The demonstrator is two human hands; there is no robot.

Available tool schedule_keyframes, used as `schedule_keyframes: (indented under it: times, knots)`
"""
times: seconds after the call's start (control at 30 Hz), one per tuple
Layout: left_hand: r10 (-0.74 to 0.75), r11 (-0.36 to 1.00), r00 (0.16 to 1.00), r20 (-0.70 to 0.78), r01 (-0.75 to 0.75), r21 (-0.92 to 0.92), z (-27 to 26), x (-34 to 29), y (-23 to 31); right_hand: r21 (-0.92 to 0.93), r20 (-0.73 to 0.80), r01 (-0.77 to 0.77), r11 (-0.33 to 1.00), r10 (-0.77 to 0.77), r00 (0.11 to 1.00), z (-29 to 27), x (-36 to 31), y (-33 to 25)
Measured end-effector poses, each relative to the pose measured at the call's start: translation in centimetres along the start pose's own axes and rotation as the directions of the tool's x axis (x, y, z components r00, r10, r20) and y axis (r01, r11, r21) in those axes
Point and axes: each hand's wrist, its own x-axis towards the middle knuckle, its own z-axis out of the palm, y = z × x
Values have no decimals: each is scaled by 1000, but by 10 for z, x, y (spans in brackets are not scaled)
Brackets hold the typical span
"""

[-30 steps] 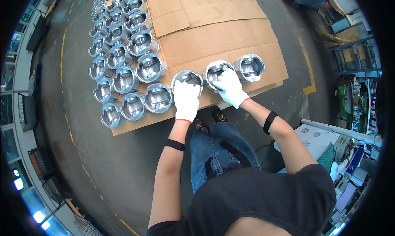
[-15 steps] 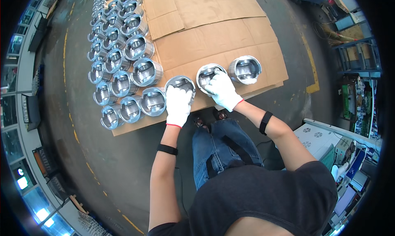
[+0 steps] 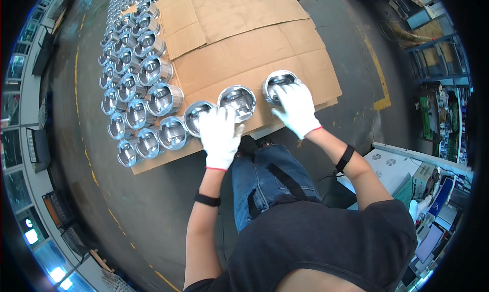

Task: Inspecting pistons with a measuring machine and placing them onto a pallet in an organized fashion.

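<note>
There is one view only, from a wide fisheye camera worn on the person's head. It looks steeply down over the chest and knees to the floor, where cardboard sheets (image 3: 244,52) lie. The left hand (image 3: 220,134) and right hand (image 3: 297,108) come in from the lower edge and sit near the centre, fairly close. Straight lines bend toward the dark round rim.

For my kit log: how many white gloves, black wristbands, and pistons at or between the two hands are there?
White gloves: 2 (left hand, right hand)
Black wristbands: 2 ()
Pistons at or between the hands: 3 ()
Total: 7
</note>
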Motion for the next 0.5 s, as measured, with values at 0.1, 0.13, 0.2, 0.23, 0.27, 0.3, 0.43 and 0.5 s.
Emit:
schedule_keyframes:
  times: [0.1, 0.13, 0.2, 0.23, 0.27, 0.3, 0.43, 0.5]
  knots:
    - [67, 996, 996, 64, -71, 59, 36, 12, 20, -103, 243, 38, 994, -12, 970, 16, 2, 28]
    - [61, 995, 994, 86, -67, 74, 52, 13, 21, -91, 182, 126, 988, -108, 977, 28, 6, 29]
    - [11, 999, 992, 125, -16, 39, 74, 18, 17, -82, 118, 216, 973, -206, 972, 42, 12, 30]
    - [-33, 999, 986, 164, 33, 4, 79, 19, 15, -65, 192, 167, 984, -151, 970, 46, 16, 30]
    - [-37, 999, 986, 164, 37, 8, 83, 17, 13, -51, 267, 117, 992, -99, 959, 49, 17, 30]
    - [-32, 999, 989, 146, 30, 14, 84, 19, 15, 5, 149, 127, 992, -126, 981, 55, 13, 34]
    - [-41, 998, 987, 155, 33, 53, 85, 20, 20, 23, 105, 140, 990, -141, 984, 71, 5, 36]
    - [-46, 998, 987, 153, 38, 50, 85, 20, 20, 41, 73, 185, 982, -188, 980, 73, 4, 35]
